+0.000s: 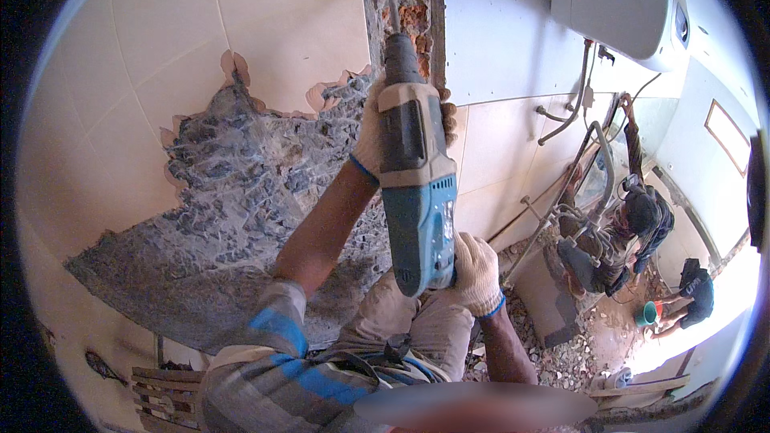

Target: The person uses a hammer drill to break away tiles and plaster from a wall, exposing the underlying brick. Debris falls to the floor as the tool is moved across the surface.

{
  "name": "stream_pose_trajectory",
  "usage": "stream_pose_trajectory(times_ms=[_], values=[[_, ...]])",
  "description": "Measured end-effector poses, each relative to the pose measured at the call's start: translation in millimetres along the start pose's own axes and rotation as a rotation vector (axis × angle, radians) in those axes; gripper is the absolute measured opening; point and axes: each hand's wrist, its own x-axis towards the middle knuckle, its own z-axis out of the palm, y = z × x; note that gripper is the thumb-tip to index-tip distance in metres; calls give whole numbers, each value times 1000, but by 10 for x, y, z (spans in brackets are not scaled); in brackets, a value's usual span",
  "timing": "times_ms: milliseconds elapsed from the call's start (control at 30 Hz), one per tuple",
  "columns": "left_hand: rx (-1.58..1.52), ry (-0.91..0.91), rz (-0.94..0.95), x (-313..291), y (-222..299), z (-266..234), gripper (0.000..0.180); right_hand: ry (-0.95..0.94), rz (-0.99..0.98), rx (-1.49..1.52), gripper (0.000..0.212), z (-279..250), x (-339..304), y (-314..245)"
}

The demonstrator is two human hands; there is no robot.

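A blue and grey rotary hammer (419, 192) points up and away from me, its chisel bit (394, 10) against or just in front of a strip of bare brick (413, 14) in the wall. My left hand (370, 132), in a pale knit glove, wraps round the front body of the tool, fingers showing on its right side. Lower down, my right hand (478, 275), gloved the same way, grips the rear handle. Whether the bit touches the brick I cannot tell. Left of the tool, tiles (160, 40) end in a ragged edge round a rough grey patch (241, 168).
To the right a person (638, 220) crouches by pipes and a hose (603, 168); farther off another person (696, 297) bends near a green bucket (645, 314). A white water heater (613, 4) hangs at upper right. Rubble (553, 365) covers the floor beside me. Wooden slats (164, 393) stand lower left.
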Motion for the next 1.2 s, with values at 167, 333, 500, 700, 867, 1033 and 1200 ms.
stream_pose_trajectory(times_ms=[167,333,500,700,867,1033,1200], values=[[49,-189,-44,197,349,-281,92,26,-12,-49,100,56,291,15],[78,-233,-48,317,539,-479,86,-23,60,-51,106,82,454,25],[93,-248,-57,382,610,-568,81,-51,103,-71,105,154,520,64],[116,-262,-79,501,633,-619,76,-41,107,-105,104,192,599,118],[134,-276,-92,595,652,-655,72,-79,108,-145,101,142,666,156],[143,-284,-120,623,630,-699,69,-104,56,-184,108,103,686,138],[123,-292,-108,611,664,-702,69,-128,146,-184,101,130,716,60]])
